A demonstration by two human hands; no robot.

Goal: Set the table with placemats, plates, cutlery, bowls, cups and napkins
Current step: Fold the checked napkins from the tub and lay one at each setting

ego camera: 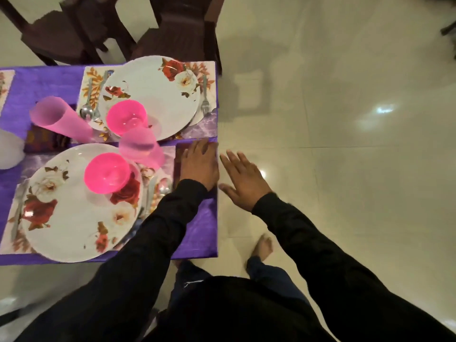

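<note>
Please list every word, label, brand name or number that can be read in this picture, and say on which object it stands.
There is no readable text.
The plates and placemats carry only flower patterns, no words.
The dark folded napkin beside the pink cup has a colourful pattern, too blurred to tell whether it includes letters.
The pink bowls show no markings.

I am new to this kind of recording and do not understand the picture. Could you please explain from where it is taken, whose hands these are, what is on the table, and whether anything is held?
There is one picture, from a camera on a person's head, looking down. No machine: both hands belong to that person. The left hand lies flat on a dark folded napkin at the table's edge. The right hand is spread open above the floor, holding nothing. On the purple tablecloth are two flowered plates, near and far, each with a pink bowl, a pink cup and cutlery beside it.
</note>
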